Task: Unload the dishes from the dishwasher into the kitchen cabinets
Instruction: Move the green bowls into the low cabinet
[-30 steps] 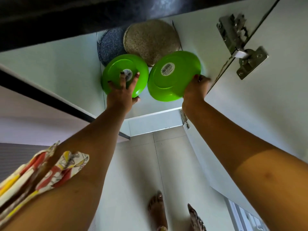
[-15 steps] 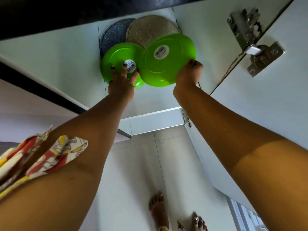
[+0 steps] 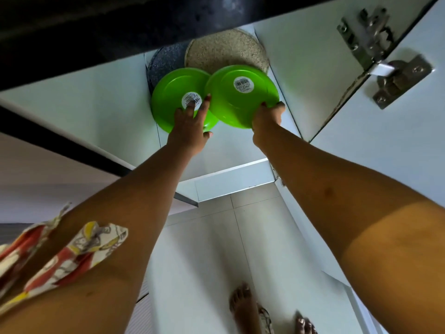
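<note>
Two bright green plates show their undersides inside a white cabinet [image 3: 72,102]. My left hand [image 3: 190,124] holds the left green plate [image 3: 173,92], fingers spread over its white sticker and thumb under its rim. My right hand [image 3: 268,118] grips the right green plate [image 3: 231,102] by its lower right rim. The right plate's edge overlaps the left plate's. Both plates stand on edge, tilted towards the cabinet's back.
Behind the green plates stand a speckled beige plate [image 3: 226,53] and a dark speckled plate [image 3: 166,60]. The open cabinet door [image 3: 385,145] with its metal hinge [image 3: 375,56] is at the right. A black countertop edge [image 3: 96,25] runs across above. Bare feet stand on the tiled floor.
The right plate has moved left and deeper into the cabinet, from apart to overlapping the left plate. Both hands have pushed further in.
</note>
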Action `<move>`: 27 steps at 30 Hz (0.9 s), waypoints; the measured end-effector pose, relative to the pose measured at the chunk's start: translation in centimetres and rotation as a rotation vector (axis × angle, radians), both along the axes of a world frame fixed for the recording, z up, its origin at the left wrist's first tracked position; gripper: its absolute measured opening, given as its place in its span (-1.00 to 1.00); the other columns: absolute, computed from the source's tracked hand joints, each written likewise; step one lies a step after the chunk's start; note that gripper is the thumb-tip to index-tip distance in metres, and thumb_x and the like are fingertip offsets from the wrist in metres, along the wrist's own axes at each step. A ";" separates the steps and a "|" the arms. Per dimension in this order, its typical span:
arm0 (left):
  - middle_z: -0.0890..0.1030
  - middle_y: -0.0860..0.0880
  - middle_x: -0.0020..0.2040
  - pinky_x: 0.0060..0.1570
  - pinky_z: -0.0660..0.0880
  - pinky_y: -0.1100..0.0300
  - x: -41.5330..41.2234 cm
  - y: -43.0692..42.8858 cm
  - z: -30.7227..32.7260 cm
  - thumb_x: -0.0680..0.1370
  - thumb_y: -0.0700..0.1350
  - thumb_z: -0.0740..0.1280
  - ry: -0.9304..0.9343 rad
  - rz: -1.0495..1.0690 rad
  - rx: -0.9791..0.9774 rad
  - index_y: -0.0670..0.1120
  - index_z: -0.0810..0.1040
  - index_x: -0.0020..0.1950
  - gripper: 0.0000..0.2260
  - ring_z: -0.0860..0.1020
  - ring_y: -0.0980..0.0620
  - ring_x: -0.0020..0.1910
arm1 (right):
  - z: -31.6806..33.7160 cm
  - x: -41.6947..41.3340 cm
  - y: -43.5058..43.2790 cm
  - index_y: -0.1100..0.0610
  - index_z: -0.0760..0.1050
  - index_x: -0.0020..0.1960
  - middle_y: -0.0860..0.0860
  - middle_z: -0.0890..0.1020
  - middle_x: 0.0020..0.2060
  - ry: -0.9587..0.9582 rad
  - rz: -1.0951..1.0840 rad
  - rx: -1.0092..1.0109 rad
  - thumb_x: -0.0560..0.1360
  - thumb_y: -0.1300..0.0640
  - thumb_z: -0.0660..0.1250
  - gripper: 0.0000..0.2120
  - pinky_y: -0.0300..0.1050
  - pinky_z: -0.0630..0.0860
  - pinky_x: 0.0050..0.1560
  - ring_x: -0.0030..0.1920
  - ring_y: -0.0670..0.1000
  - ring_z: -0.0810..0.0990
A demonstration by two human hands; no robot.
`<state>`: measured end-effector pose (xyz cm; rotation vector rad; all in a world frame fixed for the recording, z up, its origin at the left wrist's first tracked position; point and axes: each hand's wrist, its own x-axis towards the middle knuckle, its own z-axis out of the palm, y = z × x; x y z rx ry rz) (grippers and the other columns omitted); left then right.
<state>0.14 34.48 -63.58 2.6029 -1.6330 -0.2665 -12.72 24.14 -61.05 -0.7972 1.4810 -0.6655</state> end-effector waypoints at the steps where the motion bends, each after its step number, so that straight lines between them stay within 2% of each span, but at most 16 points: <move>1: 0.13 -0.21 0.51 0.33 0.27 -0.09 -0.1 -0.1 0.1 0.50 0.01 0.36 -0.011 0.010 0.007 0.05 -0.05 0.55 -0.24 0.24 -0.30 0.38 | -0.3 0.0 -0.1 0.04 0.10 0.50 0.16 0.34 0.37 0.083 0.068 -0.045 0.59 0.10 0.13 -0.49 0.02 0.43 0.11 0.23 0.23 0.44; 4: 0.10 -0.11 0.53 0.20 0.39 -0.13 -0.8 -0.8 0.9 0.52 0.07 0.33 -0.071 0.036 0.030 0.12 -0.05 0.54 -0.27 0.21 -0.30 0.38 | -1.2 -0.1 -0.9 0.05 0.04 0.54 0.17 0.24 0.43 0.233 0.252 -0.164 0.53 0.02 0.26 -0.34 0.03 0.41 0.22 0.34 0.24 0.36; 6: 0.05 -0.06 0.55 0.21 0.38 -0.18 -1.3 -1.6 1.3 0.53 0.10 0.30 -0.043 0.067 0.084 0.12 -0.09 0.55 -0.27 0.11 -0.31 0.44 | -1.4 -0.1 -1.5 0.11 -0.06 0.56 0.19 0.12 0.49 0.346 0.418 -0.185 0.53 0.00 0.29 -0.24 0.00 0.25 0.40 0.45 0.20 0.20; 8: 0.01 -0.04 0.56 0.27 0.31 -0.21 -1.5 -2.7 1.2 0.53 0.11 0.29 0.012 0.091 0.129 0.08 -0.14 0.55 -0.24 0.06 -0.33 0.46 | -1.5 -0.1 -2.0 0.15 -0.12 0.56 0.22 0.06 0.50 0.421 0.540 -0.212 0.51 0.00 0.33 -0.17 0.01 0.15 0.46 0.49 0.20 0.11; 10: 0.01 -0.07 0.56 0.36 0.21 -0.22 -1.5 -3.6 1.0 0.52 0.13 0.30 0.041 0.103 0.148 0.04 -0.18 0.55 -0.20 0.05 -0.32 0.48 | -1.6 -0.4 -2.2 0.16 -0.14 0.55 0.25 0.01 0.50 0.465 0.636 -0.269 0.49 0.00 0.36 -0.13 0.03 0.16 0.46 0.49 0.22 0.11; 13: -0.01 -0.16 0.55 0.44 0.00 -0.19 -1.2 -4.6 0.9 0.51 0.14 0.30 0.035 0.081 0.152 -0.06 -0.22 0.55 -0.15 0.02 -0.22 0.52 | -1.9 -1.2 -2.1 0.10 -0.13 0.56 0.26 -0.15 0.51 0.607 0.879 -0.435 0.49 -0.02 0.36 -0.14 -0.01 -0.01 0.51 0.52 0.24 -0.10; 15: -0.02 -0.19 0.55 0.45 -0.07 -0.16 -1.0 -4.9 1.2 0.52 0.13 0.30 0.014 0.057 0.160 -0.12 -0.23 0.54 -0.14 0.02 -0.16 0.53 | -1.9 -1.7 -2.0 0.04 -0.11 0.56 0.27 -0.23 0.50 0.661 0.989 -0.524 0.50 -0.01 0.35 -0.17 0.02 -0.08 0.50 0.51 0.26 -0.19; 21: -0.04 -0.09 0.56 0.39 0.14 -0.20 -2.1 -4.1 1.4 0.49 0.13 0.34 -0.013 0.153 0.083 -0.01 -0.18 0.56 -0.14 -0.04 -0.34 0.49 | -2.9 -1.7 -2.9 -0.06 -0.23 0.54 0.24 -0.28 0.50 0.823 1.115 -0.597 0.54 0.00 0.29 -0.18 0.16 0.01 0.48 0.49 0.32 -0.24; 24: -0.02 -0.06 0.56 0.34 0.15 -0.30 -2.8 -3.6 1.6 0.51 0.09 0.33 -0.094 0.190 0.028 0.01 -0.13 0.55 -0.20 -0.05 -0.33 0.50 | -2.7 -1.3 -4.0 -0.10 -0.27 0.53 0.22 -0.27 0.50 0.913 1.164 -0.587 0.55 -0.06 0.26 -0.20 0.20 0.08 0.46 0.50 0.32 -0.22; 27: -0.01 -0.07 0.55 0.33 0.13 -0.36 -3.0 -2.8 1.6 0.53 0.08 0.30 -0.105 0.207 0.068 0.03 -0.09 0.55 -0.26 -0.08 -0.30 0.50 | -1.7 -0.9 -4.7 -0.09 -0.27 0.53 0.18 -0.26 0.51 0.952 1.191 -0.566 0.56 -0.04 0.26 -0.20 0.20 0.10 0.47 0.49 0.35 -0.18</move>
